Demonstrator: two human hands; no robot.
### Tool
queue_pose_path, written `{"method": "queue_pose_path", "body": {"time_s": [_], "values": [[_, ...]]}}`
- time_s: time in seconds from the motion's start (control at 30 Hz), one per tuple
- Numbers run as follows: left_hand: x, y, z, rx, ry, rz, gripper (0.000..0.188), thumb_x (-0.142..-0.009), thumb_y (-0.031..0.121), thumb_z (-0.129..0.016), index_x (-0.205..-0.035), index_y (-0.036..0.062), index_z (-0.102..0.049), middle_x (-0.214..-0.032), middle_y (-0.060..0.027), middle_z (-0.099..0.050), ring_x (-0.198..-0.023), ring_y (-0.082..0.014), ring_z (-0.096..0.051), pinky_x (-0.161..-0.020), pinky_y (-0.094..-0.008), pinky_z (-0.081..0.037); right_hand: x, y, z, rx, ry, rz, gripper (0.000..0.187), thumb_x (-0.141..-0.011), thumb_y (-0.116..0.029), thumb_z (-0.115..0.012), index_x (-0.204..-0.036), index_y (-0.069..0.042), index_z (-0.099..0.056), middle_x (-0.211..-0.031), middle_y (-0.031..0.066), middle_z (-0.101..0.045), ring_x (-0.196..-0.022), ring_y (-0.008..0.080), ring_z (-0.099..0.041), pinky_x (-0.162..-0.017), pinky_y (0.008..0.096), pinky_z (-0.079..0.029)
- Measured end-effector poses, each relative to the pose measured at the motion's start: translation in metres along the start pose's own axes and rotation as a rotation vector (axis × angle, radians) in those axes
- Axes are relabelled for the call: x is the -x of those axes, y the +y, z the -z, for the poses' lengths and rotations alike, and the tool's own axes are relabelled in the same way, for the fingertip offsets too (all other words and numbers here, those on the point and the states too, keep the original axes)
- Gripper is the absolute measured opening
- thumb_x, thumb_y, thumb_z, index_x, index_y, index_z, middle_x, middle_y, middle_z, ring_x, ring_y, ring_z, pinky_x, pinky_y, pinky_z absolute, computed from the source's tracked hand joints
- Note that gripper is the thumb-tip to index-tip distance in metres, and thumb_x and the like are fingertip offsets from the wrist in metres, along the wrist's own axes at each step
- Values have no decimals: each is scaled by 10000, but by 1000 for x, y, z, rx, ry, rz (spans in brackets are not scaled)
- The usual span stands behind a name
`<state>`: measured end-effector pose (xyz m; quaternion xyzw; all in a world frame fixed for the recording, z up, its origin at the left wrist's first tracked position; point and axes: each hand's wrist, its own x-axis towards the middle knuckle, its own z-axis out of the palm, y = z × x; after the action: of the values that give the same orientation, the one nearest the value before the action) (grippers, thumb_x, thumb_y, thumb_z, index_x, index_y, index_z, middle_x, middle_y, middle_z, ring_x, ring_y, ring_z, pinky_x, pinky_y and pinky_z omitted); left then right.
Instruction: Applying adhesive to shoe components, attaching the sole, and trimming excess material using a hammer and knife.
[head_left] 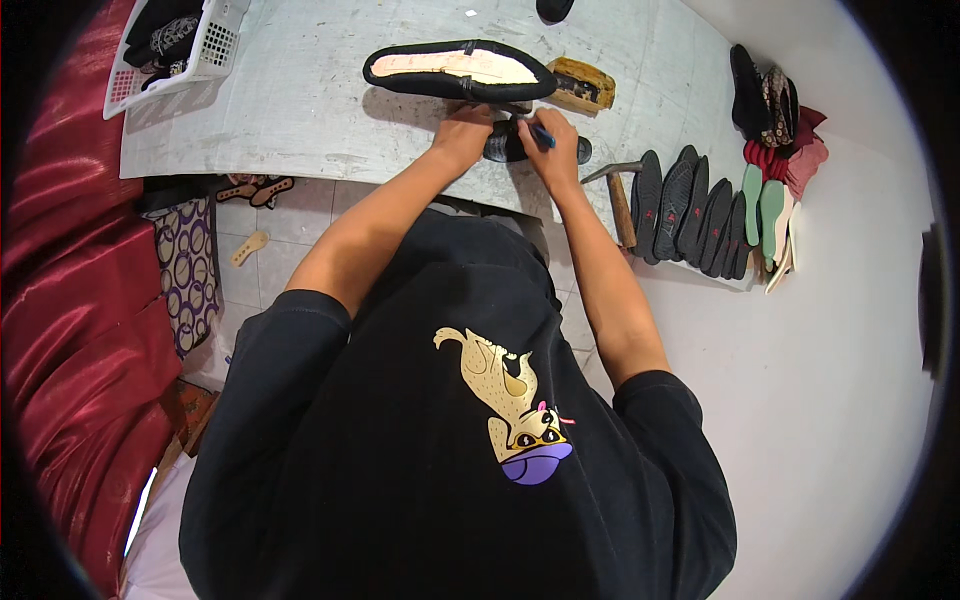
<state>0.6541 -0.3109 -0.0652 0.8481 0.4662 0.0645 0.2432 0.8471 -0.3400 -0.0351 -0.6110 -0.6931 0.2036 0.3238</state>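
My right hand [553,150] is closed around a slim blue-handled tool [543,137], its tip hard to make out. Beneath it a black shoe sole [504,146] lies on the table near the front edge. My left hand [465,138] is beside the sole's left end, fingers bent together; whatever they pinch is hidden. Just beyond both hands rests a black shoe [400,86] on its side, its pale insole side facing me. A worn yellow-brown block [584,84] with dark smears sits at the shoe's right end.
A hammer [622,210] lies by the table's right front edge, next to a row of several black soles [672,208]. Green insoles [772,215] and black shoes [748,95] stand farther right. A white basket [215,45] occupies the far left; loose insoles [250,247] lie on the floor.
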Motion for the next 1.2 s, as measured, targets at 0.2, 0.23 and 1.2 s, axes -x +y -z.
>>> {"method": "queue_pose_path", "body": {"time_s": [0.2, 0.23, 1.2], "values": [[1, -1, -10, -25, 69, 54, 203, -757, -39, -685, -944, 6, -750, -1174, -135, -667, -1149, -344, -656, -914, -443, -595, 19, -9, 17, -75, -89, -145, 233, -784, -127, -777, -790, 25, -601, -748, 209, -622, -704, 411, -623, -652, 445, -484], [1, -3, -8, -26, 70, 51, 203, -757, -39, -685, -944, 6, -750, -1174, -135, -667, -1149, -344, -656, -914, -443, -595, 17, -10, 18, -75, -85, -145, 233, -784, -127, -777, -790, 25, -601, -748, 209, -622, -704, 411, -623, -652, 445, -484], [1, -2, -2, 111, 5, 31, 172, -773, -38, -672, -937, -3, -709, -1188, -153, -659, -1167, -376, -630, -968, -462, -557, 15, -12, 8, -84, 31, -457, 207, -775, -146, -797, -719, -6, -655, -600, 102, -634, -581, 153, -605, -581, 349, -491]]}}
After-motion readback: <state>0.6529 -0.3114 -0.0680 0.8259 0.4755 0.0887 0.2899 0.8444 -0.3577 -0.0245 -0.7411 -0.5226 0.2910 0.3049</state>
